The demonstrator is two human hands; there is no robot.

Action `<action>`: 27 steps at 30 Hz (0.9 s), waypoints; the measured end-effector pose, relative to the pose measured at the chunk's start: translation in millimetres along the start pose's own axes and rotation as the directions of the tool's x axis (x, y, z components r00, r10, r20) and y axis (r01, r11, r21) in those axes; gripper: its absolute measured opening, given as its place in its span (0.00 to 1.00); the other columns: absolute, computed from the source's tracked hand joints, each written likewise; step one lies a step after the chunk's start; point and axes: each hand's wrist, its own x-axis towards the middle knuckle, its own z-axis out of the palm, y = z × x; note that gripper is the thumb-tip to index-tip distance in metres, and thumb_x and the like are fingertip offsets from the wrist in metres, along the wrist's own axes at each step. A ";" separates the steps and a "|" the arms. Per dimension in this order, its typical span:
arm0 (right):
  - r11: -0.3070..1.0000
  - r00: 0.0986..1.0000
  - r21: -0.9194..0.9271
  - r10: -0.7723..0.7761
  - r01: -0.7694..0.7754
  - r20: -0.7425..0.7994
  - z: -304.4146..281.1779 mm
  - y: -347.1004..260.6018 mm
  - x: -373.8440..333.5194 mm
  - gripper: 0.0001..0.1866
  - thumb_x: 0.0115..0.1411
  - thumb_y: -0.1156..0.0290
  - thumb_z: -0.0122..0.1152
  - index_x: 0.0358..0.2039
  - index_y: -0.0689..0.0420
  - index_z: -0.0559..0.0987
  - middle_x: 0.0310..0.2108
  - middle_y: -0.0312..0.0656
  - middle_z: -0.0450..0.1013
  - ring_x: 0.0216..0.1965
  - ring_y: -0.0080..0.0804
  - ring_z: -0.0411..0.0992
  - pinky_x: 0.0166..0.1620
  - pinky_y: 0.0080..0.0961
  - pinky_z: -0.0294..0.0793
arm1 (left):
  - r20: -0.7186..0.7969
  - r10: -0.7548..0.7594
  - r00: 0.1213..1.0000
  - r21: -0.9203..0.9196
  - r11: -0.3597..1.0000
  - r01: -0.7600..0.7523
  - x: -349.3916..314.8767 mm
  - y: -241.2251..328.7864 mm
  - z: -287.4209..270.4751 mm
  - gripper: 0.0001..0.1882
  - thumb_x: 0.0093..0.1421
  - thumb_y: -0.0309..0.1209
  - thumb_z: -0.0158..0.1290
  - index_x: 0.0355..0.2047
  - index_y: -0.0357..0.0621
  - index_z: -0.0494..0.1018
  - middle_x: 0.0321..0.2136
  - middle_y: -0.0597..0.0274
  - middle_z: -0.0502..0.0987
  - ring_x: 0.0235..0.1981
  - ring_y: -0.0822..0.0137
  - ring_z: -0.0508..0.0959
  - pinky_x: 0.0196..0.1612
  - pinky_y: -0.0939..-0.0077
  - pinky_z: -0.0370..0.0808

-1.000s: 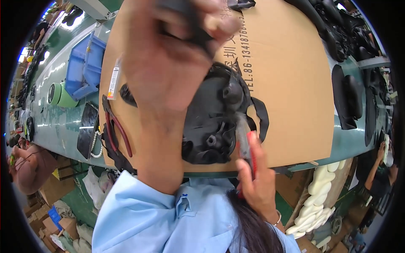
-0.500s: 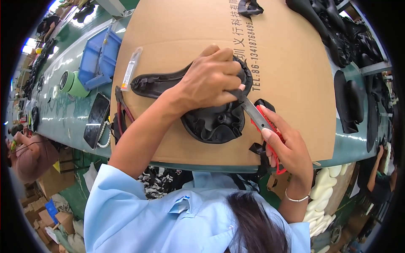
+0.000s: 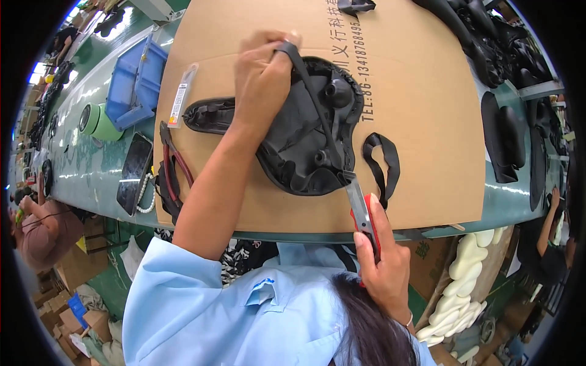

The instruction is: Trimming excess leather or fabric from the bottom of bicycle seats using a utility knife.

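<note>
A black bicycle saddle (image 3: 290, 137) lies underside up on a cardboard sheet (image 3: 427, 104), its narrow nose pointing left. My left hand (image 3: 264, 79), slightly blurred, is closed on the end of a thin black strip (image 3: 314, 104). That strip runs taut across the saddle to its near right edge. My right hand (image 3: 389, 262) grips a red utility knife (image 3: 361, 210) with its metal blade extended. The blade's tip is at the saddle's near right edge, where the strip ends. A loose looped black strip (image 3: 392, 165) rests on the cardboard just to the right.
Red-handled pliers (image 3: 174, 158), a clear blade case (image 3: 182, 97), a phone (image 3: 134, 174), a green round container (image 3: 101, 122) and a blue bin (image 3: 137, 79) lie to the left. Black saddle covers (image 3: 503, 137) lie at the right. Other people work at both sides.
My left hand has moved up and left, drawing the black strip away from the saddle's edge. The knife has moved down and left, along the saddle's rim.
</note>
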 end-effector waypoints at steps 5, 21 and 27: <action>0.908 0.960 -0.319 -0.279 0.272 0.025 -55.7 14.0 62.4 0.25 0.56 0.71 0.61 0.56 0.47 0.75 0.32 0.46 0.79 0.26 0.42 0.76 0.31 0.32 0.73 | 0.150 -0.173 0.973 0.120 0.980 0.156 -21.8 -2.0 -34.5 0.23 0.66 0.45 0.47 0.19 0.43 0.73 0.21 0.67 0.67 0.26 0.74 0.64 0.28 0.74 0.59; 0.807 0.946 -0.505 -0.199 0.306 0.256 -53.6 -19.6 27.6 0.30 0.59 0.68 0.61 0.62 0.53 0.67 0.16 0.43 0.71 0.15 0.40 0.70 0.21 0.34 0.65 | 0.396 -0.030 0.918 -0.685 0.656 0.317 21.8 35.3 -42.3 0.24 0.69 0.42 0.36 0.16 0.50 0.55 0.11 0.73 0.49 0.12 0.77 0.49 0.15 0.79 0.48; 0.743 0.990 -0.657 -0.060 0.130 0.127 -45.2 -27.9 -11.4 0.30 0.60 0.66 0.59 0.63 0.52 0.66 0.13 0.42 0.69 0.12 0.40 0.68 0.18 0.36 0.63 | -0.329 0.108 0.938 -0.676 0.667 -0.314 -5.6 75.7 -53.0 0.21 0.62 0.37 0.37 0.13 0.50 0.49 0.12 0.70 0.48 0.13 0.74 0.48 0.19 0.76 0.47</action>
